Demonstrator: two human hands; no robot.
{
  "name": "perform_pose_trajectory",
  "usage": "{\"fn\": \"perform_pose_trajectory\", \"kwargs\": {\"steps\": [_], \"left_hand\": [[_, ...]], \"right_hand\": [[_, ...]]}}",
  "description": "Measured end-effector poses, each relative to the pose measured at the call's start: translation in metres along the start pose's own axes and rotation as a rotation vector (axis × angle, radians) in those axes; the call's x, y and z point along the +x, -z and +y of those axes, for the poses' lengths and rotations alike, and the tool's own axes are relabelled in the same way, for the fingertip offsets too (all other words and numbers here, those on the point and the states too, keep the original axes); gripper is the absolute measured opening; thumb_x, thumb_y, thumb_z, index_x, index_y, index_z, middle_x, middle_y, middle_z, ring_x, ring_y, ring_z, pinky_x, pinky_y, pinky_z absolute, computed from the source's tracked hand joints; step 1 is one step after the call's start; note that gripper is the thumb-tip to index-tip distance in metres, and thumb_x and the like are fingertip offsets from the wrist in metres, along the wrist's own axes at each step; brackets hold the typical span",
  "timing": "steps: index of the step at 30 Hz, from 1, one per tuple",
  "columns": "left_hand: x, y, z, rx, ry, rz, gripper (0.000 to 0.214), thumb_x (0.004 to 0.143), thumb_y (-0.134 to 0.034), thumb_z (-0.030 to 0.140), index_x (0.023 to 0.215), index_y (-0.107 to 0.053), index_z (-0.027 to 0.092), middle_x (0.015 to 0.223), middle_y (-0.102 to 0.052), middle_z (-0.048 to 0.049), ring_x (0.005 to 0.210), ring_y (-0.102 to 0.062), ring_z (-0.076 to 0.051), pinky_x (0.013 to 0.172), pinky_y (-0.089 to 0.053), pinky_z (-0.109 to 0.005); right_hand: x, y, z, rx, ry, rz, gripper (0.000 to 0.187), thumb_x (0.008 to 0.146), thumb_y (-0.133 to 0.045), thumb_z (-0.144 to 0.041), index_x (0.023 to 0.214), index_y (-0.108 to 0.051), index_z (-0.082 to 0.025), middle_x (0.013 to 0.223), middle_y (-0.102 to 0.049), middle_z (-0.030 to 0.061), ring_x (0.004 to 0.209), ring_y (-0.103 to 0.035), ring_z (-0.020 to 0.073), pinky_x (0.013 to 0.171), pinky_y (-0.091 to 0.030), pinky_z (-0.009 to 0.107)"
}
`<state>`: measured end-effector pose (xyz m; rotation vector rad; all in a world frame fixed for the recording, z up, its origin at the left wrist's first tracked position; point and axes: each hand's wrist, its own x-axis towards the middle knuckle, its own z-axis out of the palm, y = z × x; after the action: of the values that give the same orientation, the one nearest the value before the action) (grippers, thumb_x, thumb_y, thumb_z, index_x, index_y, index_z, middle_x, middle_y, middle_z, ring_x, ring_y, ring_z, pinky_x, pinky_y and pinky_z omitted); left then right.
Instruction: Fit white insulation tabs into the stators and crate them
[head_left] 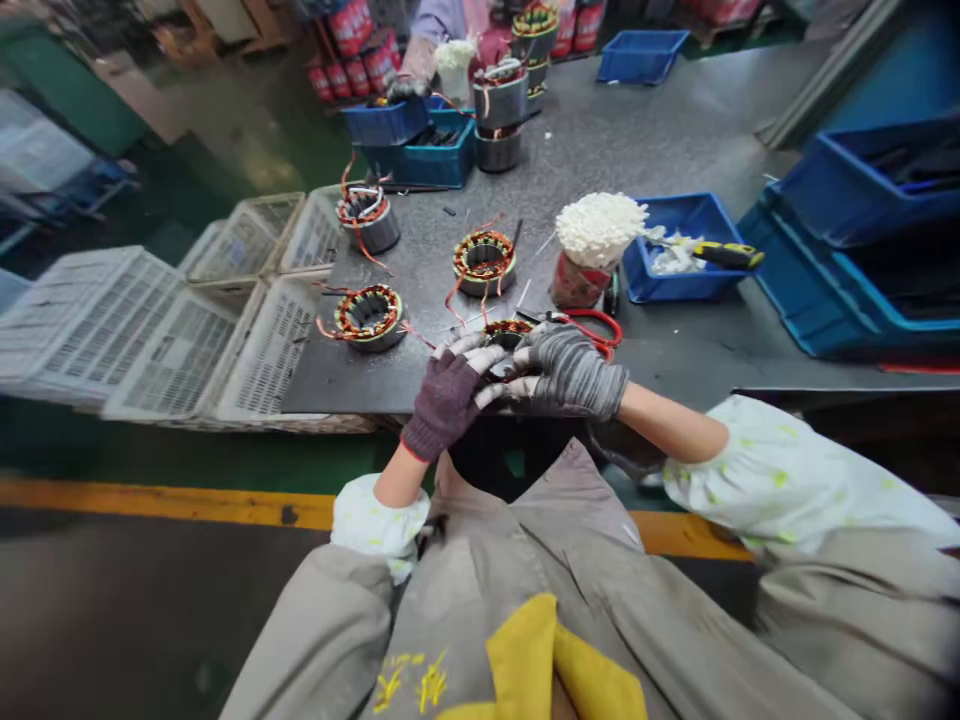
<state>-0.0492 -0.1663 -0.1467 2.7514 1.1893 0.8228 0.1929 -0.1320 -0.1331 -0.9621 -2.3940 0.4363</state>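
Note:
A motor stator (507,330) with copper windings sits at the table's front edge, largely covered by my hands. My left hand (448,394), in a dark purple glove with white fingertips, grips its left and front side. From the right, my right hand (571,368), gloved in grey, closes on it too. Red-handled scissors (606,330) lie just beyond my right hand. Behind the held piece stands another stator (484,264) with loose copper leads. Two more, a near-left stator (369,318) and a far-left stator (369,220), rest on the table.
A cup of white sticks (596,235) stands beside a blue bin (686,205) holding white pieces and a yellow-black tool (727,255). Larger blue bins (832,285) are at right, white crates (255,350) at left. Across the table, a co-worker's hand (409,85) is near stacked stators (500,110).

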Motion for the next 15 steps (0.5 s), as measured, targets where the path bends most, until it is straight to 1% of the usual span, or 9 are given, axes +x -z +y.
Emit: {"fn": "perform_pose_trajectory", "kwargs": {"steps": [1,3,6,8,9,10,12,14,15], "left_hand": [[0.003,-0.002,-0.007,0.003,0.013,-0.015,0.039,0.110,-0.064,0.037,0.145,-0.071,0.023,0.141,-0.079,-0.0136,0.147,-0.065,-0.031,0.130,-0.044,-0.057],[0.005,-0.004,-0.012,0.010,-0.011,-0.048,0.039,0.110,-0.061,0.034,0.147,-0.070,0.023,0.141,-0.079,-0.0129,0.147,-0.065,-0.030,0.130,-0.043,-0.056],[0.003,-0.001,-0.002,0.074,-0.019,-0.075,0.040,0.111,-0.057,0.030,0.149,-0.070,0.023,0.139,-0.080,-0.0125,0.143,-0.067,-0.030,0.123,-0.046,-0.054],[0.001,0.002,0.008,0.138,-0.022,-0.062,0.036,0.112,-0.057,0.029,0.143,-0.074,0.024,0.132,-0.083,-0.0118,0.135,-0.072,-0.031,0.112,-0.050,-0.051],[0.001,0.002,0.013,0.171,-0.031,-0.040,0.032,0.111,-0.058,0.028,0.138,-0.076,0.024,0.127,-0.084,-0.0110,0.129,-0.074,-0.031,0.107,-0.051,-0.050],[0.000,0.002,0.017,0.203,-0.044,-0.007,0.029,0.111,-0.060,0.028,0.132,-0.079,0.024,0.121,-0.085,-0.0100,0.122,-0.077,-0.031,0.102,-0.051,-0.050],[0.000,0.001,0.024,0.248,-0.067,0.069,0.023,0.110,-0.062,0.026,0.124,-0.080,0.025,0.113,-0.086,-0.0078,0.111,-0.079,-0.030,0.101,-0.050,-0.050],[0.000,-0.002,0.028,0.264,-0.070,0.120,0.022,0.109,-0.062,0.025,0.123,-0.079,0.025,0.110,-0.087,-0.0065,0.113,-0.079,-0.031,0.112,-0.046,-0.055],[0.000,-0.004,0.029,0.260,-0.067,0.128,0.023,0.109,-0.061,0.024,0.125,-0.078,0.025,0.112,-0.087,-0.0063,0.120,-0.078,-0.032,0.119,-0.041,-0.059]], "right_hand": [[-0.004,-0.005,-0.001,-0.011,0.027,0.019,0.030,0.104,-0.076,-0.050,0.100,-0.089,-0.023,0.093,-0.081,0.0056,0.086,-0.068,0.0213,0.085,-0.048,0.035],[-0.014,-0.018,-0.002,-0.071,0.071,0.120,0.028,0.107,-0.072,-0.047,0.106,-0.089,-0.023,0.104,-0.083,0.0084,0.097,-0.070,0.0249,0.091,-0.051,0.040],[-0.029,-0.034,-0.002,-0.104,0.123,0.309,0.025,0.107,-0.071,-0.042,0.104,-0.087,-0.022,0.108,-0.083,0.0097,0.105,-0.070,0.0274,0.097,-0.055,0.045],[-0.036,-0.034,0.006,-0.070,0.126,0.376,0.024,0.106,-0.072,-0.041,0.100,-0.087,-0.024,0.106,-0.084,0.0083,0.106,-0.072,0.0271,0.101,-0.057,0.048],[-0.038,-0.030,0.013,-0.052,0.083,0.412,0.024,0.106,-0.072,-0.042,0.096,-0.086,-0.024,0.105,-0.084,0.0079,0.106,-0.072,0.0270,0.103,-0.058,0.048],[-0.039,-0.024,0.023,-0.030,0.001,0.473,0.027,0.106,-0.071,-0.043,0.092,-0.085,-0.024,0.104,-0.083,0.0080,0.106,-0.073,0.0270,0.104,-0.059,0.049],[-0.036,-0.005,0.050,0.031,-0.238,0.660,0.032,0.107,-0.066,-0.042,0.086,-0.082,-0.023,0.099,-0.082,0.0086,0.101,-0.074,0.0268,0.104,-0.060,0.049],[-0.026,0.015,0.083,0.113,-0.463,0.867,0.028,0.104,-0.065,-0.039,0.085,-0.079,-0.022,0.094,-0.080,0.0085,0.095,-0.074,0.0264,0.104,-0.062,0.049],[-0.018,0.023,0.100,0.146,-0.543,0.952,0.021,0.099,-0.068,-0.036,0.086,-0.077,-0.022,0.094,-0.079,0.0083,0.096,-0.073,0.0266,0.106,-0.061,0.049]]}}
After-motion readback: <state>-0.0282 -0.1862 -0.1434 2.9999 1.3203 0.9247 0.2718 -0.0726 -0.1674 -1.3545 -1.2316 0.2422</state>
